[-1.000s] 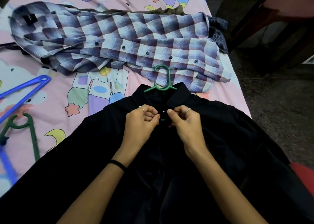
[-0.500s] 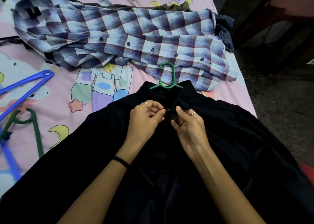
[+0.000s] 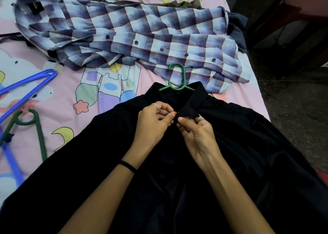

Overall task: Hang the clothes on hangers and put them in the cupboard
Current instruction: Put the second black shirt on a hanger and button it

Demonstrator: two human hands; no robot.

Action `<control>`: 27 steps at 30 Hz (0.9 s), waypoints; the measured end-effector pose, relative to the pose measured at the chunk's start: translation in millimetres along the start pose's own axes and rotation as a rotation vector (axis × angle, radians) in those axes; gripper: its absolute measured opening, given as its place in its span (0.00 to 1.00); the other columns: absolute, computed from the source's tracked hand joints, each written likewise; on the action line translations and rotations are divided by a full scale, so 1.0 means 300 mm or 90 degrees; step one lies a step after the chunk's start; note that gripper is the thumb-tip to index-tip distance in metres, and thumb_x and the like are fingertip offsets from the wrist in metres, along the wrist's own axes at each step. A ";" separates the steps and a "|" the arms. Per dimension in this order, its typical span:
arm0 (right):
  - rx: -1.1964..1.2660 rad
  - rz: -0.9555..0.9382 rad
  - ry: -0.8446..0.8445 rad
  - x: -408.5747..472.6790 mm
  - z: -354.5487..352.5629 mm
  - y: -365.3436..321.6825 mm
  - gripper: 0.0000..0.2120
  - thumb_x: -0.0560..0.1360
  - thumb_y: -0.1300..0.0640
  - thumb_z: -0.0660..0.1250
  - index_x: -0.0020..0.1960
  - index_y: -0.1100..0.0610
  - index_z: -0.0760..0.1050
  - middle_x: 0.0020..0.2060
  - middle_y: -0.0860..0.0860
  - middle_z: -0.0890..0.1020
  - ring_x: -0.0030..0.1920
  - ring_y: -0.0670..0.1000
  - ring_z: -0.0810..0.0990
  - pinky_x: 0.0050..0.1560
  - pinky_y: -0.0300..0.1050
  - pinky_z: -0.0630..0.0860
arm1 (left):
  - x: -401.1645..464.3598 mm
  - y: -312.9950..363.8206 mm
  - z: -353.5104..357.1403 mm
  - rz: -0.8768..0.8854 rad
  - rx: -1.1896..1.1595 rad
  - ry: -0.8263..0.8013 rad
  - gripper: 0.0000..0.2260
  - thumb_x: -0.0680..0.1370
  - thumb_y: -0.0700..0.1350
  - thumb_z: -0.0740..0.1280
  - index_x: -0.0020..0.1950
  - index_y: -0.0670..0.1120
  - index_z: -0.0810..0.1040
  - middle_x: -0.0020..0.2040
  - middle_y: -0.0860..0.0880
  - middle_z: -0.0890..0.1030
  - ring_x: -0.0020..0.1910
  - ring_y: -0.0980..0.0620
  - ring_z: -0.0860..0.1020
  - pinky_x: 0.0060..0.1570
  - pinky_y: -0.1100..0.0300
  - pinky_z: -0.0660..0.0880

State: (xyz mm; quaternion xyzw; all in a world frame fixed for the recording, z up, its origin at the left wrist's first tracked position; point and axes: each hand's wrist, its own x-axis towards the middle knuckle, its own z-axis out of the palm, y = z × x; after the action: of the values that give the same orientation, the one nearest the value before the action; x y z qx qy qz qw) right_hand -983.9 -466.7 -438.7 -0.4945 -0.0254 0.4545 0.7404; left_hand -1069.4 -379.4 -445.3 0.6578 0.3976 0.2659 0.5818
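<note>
Currently left hand (image 3: 152, 121) and right hand (image 3: 197, 136) both pinch black shirt (image 3: 248, 153) placket below collar. Green hanger (image 3: 176, 77) hook sticks out at 12 o'clock.

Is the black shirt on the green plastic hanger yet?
On. The green plastic hanger has its hook poking out of the black shirt collar, arms hidden inside.

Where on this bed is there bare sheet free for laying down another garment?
One bare patch of bedsheet lies between the checked shirt, the black shirt and the loose hangers at the left edge. A narrow strip shows by the right edge. Elsewhere it is crowded with clothes.
</note>
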 end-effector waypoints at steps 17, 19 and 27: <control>-0.461 -0.142 0.213 -0.013 0.003 0.089 0.05 0.75 0.59 0.70 0.50 0.58 0.82 0.40 0.48 0.84 0.39 0.42 0.81 0.42 0.32 0.73 | -0.005 -0.011 0.007 -0.046 -0.027 -0.026 0.03 0.75 0.35 0.70 0.43 0.42 0.79 0.37 0.47 0.80 0.33 0.55 0.82 0.38 0.64 0.79; -0.492 -0.168 0.202 -0.017 0.000 0.080 0.05 0.76 0.60 0.68 0.51 0.58 0.80 0.41 0.47 0.83 0.40 0.40 0.79 0.43 0.29 0.72 | -0.005 -0.008 0.006 -0.045 -0.032 -0.026 0.03 0.75 0.35 0.70 0.43 0.41 0.79 0.38 0.46 0.81 0.33 0.54 0.83 0.37 0.65 0.78; -0.537 -0.266 0.121 -0.014 0.039 0.052 0.04 0.81 0.57 0.58 0.55 0.53 0.70 0.53 0.51 0.78 0.53 0.47 0.77 0.54 0.37 0.72 | -0.007 0.002 0.008 -0.040 -0.061 -0.048 0.06 0.75 0.35 0.70 0.42 0.45 0.80 0.36 0.48 0.81 0.34 0.57 0.81 0.37 0.68 0.75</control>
State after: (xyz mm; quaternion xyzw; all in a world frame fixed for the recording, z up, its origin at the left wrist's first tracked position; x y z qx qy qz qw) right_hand -1002.3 -459.8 -442.8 -0.7753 -0.2388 0.1988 0.5499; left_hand -1068.3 -382.5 -445.0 0.6259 0.3829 0.2408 0.6353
